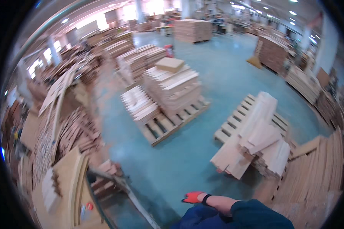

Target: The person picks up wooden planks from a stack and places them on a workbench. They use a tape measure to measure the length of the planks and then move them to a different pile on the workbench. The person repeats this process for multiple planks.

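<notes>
Pale boards (258,133) lie heaped on a pallet (220,134) right of centre in the frame, their long axis mostly slanting from lower left to upper right, above and right of a worker's red-gloved right hand (193,197), whose blurred grip cannot be told.

A pallet (167,132) bears a low stack (142,106) and, right of it, a taller stack (174,91) topped by a pale block (171,65). Beyond the pallet stands a plank stack (146,57); farther off, a big stack (193,31). Left of it lie wood scraps (78,128); well right, a pillar (328,44).
</notes>
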`<state>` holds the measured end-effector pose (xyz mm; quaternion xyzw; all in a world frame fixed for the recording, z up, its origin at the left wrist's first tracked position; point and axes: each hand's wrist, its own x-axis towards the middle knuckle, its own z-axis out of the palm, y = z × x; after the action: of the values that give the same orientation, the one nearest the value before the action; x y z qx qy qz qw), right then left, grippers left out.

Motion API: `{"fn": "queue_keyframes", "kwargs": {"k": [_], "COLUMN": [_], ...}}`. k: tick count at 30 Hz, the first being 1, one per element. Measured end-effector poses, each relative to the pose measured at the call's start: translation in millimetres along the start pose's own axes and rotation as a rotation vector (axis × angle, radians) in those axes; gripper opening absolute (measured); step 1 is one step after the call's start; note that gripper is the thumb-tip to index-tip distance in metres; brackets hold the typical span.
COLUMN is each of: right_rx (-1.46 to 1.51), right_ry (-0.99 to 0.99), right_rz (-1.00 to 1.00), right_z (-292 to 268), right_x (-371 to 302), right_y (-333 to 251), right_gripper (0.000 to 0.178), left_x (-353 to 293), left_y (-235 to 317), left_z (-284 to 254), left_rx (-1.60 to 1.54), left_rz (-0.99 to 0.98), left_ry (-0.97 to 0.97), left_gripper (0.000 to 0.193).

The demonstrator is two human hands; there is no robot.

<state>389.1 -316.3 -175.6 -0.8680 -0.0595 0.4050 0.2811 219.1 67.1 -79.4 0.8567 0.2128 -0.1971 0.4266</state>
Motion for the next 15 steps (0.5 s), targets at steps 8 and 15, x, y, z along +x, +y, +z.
{"fn": "queue_keyframes", "kwargs": {"k": [8, 15], "right_rx": [0.449, 0.753], "right_ry": [0.492, 0.683], "right_rz": [0.879, 1.115], "right_z": [-63, 31], "right_x": [-145, -165], "right_y": [287, 303], "right_gripper": [0.072, 0.075], "left_x": [203, 358], "left_y": [144, 199], "left_z": [32, 36], "left_rx": [0.442, 0.703], "left_rz": [0.273, 0.417], "left_ry": [-0.267, -0.415], "left_gripper": [0.048, 0.050]}}
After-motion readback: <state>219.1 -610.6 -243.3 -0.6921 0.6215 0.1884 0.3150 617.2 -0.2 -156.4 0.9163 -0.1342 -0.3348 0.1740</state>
